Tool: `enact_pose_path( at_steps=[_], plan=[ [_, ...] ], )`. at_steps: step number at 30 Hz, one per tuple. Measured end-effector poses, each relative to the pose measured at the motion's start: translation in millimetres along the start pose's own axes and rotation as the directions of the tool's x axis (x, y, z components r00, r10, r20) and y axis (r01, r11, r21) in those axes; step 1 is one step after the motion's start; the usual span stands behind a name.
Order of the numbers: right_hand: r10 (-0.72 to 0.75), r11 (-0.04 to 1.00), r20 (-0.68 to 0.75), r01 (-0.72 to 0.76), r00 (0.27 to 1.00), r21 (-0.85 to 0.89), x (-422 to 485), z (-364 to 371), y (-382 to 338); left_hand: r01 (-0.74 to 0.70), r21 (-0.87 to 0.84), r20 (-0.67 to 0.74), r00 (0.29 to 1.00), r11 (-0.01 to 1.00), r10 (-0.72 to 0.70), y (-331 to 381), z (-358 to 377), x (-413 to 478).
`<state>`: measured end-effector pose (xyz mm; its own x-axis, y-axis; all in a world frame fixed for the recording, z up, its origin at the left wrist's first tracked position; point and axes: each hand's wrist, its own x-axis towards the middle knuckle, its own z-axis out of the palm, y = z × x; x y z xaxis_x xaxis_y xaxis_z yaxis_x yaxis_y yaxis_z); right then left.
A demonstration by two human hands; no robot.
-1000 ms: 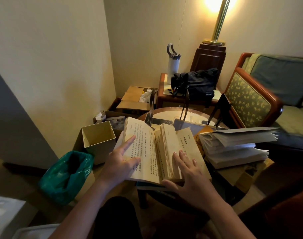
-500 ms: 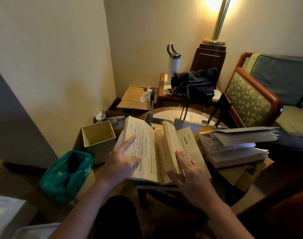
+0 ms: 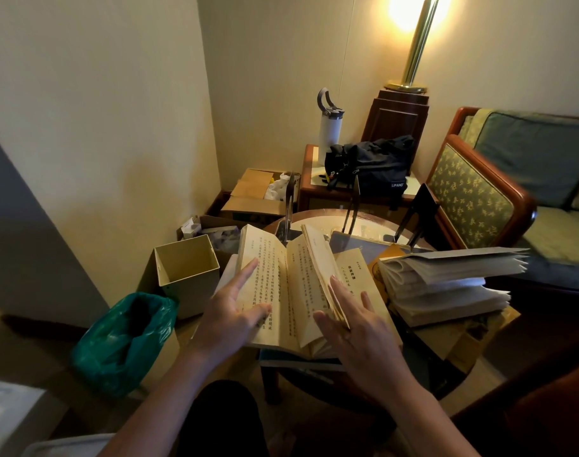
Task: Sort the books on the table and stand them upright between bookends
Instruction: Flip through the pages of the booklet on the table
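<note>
head view:
open book (image 3: pixel 281 291): laid open, pages up, on the near part of the round surface (image 3: pixel 318 216); vertical printed text is seen on yellowed pages; a darker book is seen under its near edge.
left hand (image 3: pixel 230 311): laid flat on the left page; fingers (image 3: pixel 247 270) spread and extended, nothing gripped, index stretched up the page.
right hand (image 3: pixel 357 328): pressed on the right half of the book; a sheaf of pages is stood on edge between thumb and the other fingers, held loosely, hand mostly open.
fanned book (image 3: pixel 446 285): placed just right of the open book, on top of other books, pages splayed toward the right, cover up.
yellow book (image 3: pixel 385 258): partly hidden under the fanned book and the open book.
bookends: three dark metal bookends are stood upright at the far side of the surface: left one (image 3: pixel 289 199), middle one (image 3: pixel 354 206), right one (image 3: pixel 416 212); no book is stood between them.
cream box (image 3: pixel 187 272): open-topped, left of the surface.
green bag (image 3: pixel 123 341): on the floor, near the box.
side table (image 3: pixel 309 179): behind the surface; a white bottle (image 3: pixel 327 133) and a black bag (image 3: pixel 370 163) are carried on it.
armchair (image 3: pixel 476 192): to the right, patterned side panel.
</note>
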<state>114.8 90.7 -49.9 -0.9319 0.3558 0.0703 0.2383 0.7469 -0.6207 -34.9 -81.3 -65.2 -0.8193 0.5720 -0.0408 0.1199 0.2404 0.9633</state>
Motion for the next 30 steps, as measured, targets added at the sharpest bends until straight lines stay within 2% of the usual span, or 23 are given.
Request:
enact_pose_path(
  at_steps=[5, 10, 20, 25, 30],
  plan=[
    [0.074, 0.996, 0.047, -0.072, 0.996, -0.048, 3.7, 2.5, 5.4, -0.003, -0.013, 0.006, 1.0, 1.0, 0.003, -0.2, -0.5, 0.7],
    [0.047, 0.993, 0.125, -0.032, 0.991, -0.118, 3.7, 2.1, 21.7, -0.001, -0.037, 0.017, 1.0, 0.999, 0.002, 0.2, -0.7, 0.3],
    [0.024, 0.997, 0.003, -0.024, 1.0, -0.076, 2.9, 1.9, 16.8, -0.011, -0.028, 0.01, 1.0, 1.0, 0.011, -0.6, -0.3, 0.7],
    [0.029, 0.995, 0.015, -0.027, 0.999, -0.092, 5.1, -1.9, 6.6, -0.018, -0.015, 0.002, 1.0, 1.0, 0.018, -1.8, 0.3, 1.3],
    [0.063, 0.998, -0.063, -0.062, 0.996, 0.026, 4.5, 1.9, 8.5, -0.033, -0.016, 0.004, 0.999, 0.999, 0.033, -1.0, 1.0, 0.6]
  ],
)
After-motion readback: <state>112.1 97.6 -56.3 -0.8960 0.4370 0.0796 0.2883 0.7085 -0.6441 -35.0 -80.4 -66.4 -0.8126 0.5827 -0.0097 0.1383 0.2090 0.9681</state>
